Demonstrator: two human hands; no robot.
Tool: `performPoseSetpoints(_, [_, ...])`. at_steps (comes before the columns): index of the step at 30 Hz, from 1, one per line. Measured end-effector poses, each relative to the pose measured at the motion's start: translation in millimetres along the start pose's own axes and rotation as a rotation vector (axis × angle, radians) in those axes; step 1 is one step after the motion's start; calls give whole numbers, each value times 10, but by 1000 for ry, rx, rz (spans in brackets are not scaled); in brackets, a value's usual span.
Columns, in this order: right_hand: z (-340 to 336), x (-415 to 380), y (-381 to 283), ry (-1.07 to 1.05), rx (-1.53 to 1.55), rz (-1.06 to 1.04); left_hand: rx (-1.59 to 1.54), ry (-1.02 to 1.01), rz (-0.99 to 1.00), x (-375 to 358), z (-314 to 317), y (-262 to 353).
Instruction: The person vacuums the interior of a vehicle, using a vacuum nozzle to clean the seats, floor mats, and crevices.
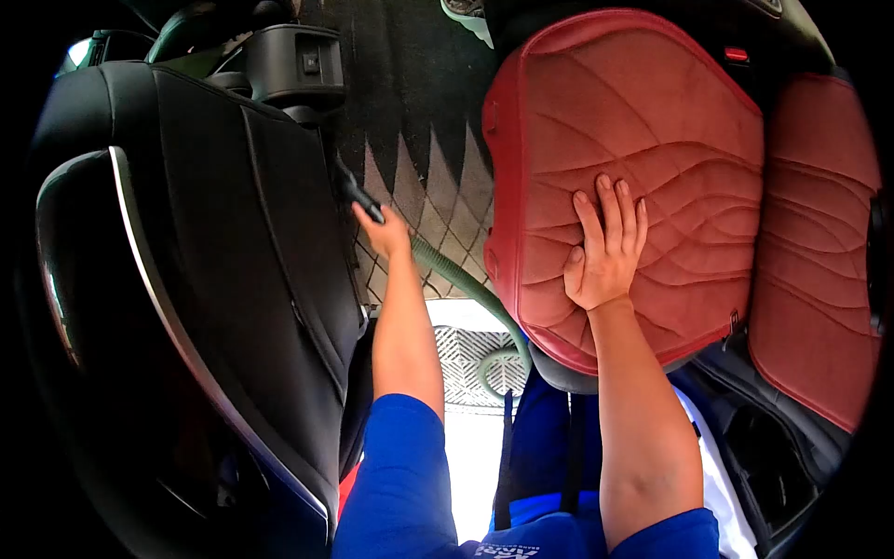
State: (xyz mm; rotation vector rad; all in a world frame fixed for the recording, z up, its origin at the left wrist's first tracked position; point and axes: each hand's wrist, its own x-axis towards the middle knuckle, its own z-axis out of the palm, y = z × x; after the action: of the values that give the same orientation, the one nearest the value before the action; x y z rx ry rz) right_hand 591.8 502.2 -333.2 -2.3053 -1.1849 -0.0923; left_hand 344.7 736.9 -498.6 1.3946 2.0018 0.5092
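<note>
My left hand (pixel 387 233) is wrapped round the black handle of a vacuum nozzle (pixel 364 200), held low over the car floor. The tip of the nozzle is beside the black panel on the left and hard to make out. A green ribbed hose (pixel 458 277) runs from behind that hand, down past the seat, and curls near the doorway. My right hand (pixel 607 253) lies palm down on a red quilted seat cushion (pixel 670 121), fingers spread. Between the two hands, a dark floor mat (pixel 416 191) shows pale spikes and a diamond pattern.
The black door-like panel or seat back (pixel 223 242) fills the left side. A red backrest (pixel 819 242) stands at the right, with a red seat-belt buckle (pixel 737 55) behind the cushion. A console (pixel 296 65) sits at the far left. Below, a textured grey floor grating (pixel 456 359) shows.
</note>
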Motion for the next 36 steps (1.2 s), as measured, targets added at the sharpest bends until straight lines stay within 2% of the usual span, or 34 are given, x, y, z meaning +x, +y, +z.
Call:
performPoseSetpoints(2, [6, 3, -4, 4, -7, 5, -57, -39, -18, -266, -220, -133])
performPoseSetpoints(5, [9, 1, 0, 4, -14, 1, -54, 14, -45, -478, -334, -569])
performPoseSetpoints(6, [14, 4, 2, 4, -14, -4, -55, 19, -44, -496, -324, -507])
performPoseSetpoints(8, [8, 26, -4, 3, -10, -9, -353, -78, -204, -518, -223, -220])
performPoseSetpoints(11, [0, -5, 9, -2, -14, -8, -579, -102, -251, -336, 131, 111])
performPoseSetpoints(13, [34, 16, 5, 21, -8, -18, -580, -72, -436, -420, 152, 637])
performPoseSetpoints(15, [35, 5, 15, 31, -32, -36, -582, -77, -441, -499, 140, 751])
performPoseSetpoints(16, [30, 3, 7, 30, -40, -37, -579, -76, -441, -501, 220, 554])
performPoseSetpoints(18, [37, -4, 18, 31, -35, -38, -407, -88, 19, -527, 415, -23])
performPoseSetpoints(19, [45, -2, 14, 42, -36, -42, -204, -152, 14, -953, 189, 301])
performPoseSetpoints(20, [40, -4, 9, 35, -40, -40, -334, -294, -135, -1221, 50, 497])
performPoseSetpoints(23, [31, 10, 1, 29, -39, -40, -600, -562, -322, -1477, -145, 311])
performPoseSetpoints(25, [37, 12, 14, 32, -42, -53, -512, -736, -129, -1517, -305, 446])
performPoseSetpoints(26, [38, 4, 17, 27, -39, -51, -392, -737, 47, -1470, -343, 567])
performPoseSetpoints(27, [36, 0, 24, 25, -45, -52, -471, -742, 39, -1295, -265, 637])
performPoseSetpoints(28, [33, -7, 19, 23, -41, -48, -461, -689, -57, -1126, -277, 903])
performPoseSetpoints(29, [33, 0, 13, 25, -35, -44, -497, -600, -54, -852, -155, 930])
performPoseSetpoints(31, [29, 27, 13, 34, -34, -41, -531, -473, -183, -369, 26, 1022])
performPoseSetpoints(32, [37, 18, 17, 32, -34, -42, -431, -457, -154, -318, 149, 993])
performPoseSetpoints(35, [18, -6, 6, 11, -16, -38, -219, -445, 8, -765, 256, 1026])
performPoseSetpoints(36, [14, 10, 3, 9, -13, -31, -180, -521, -13, -1022, 171, 1097])
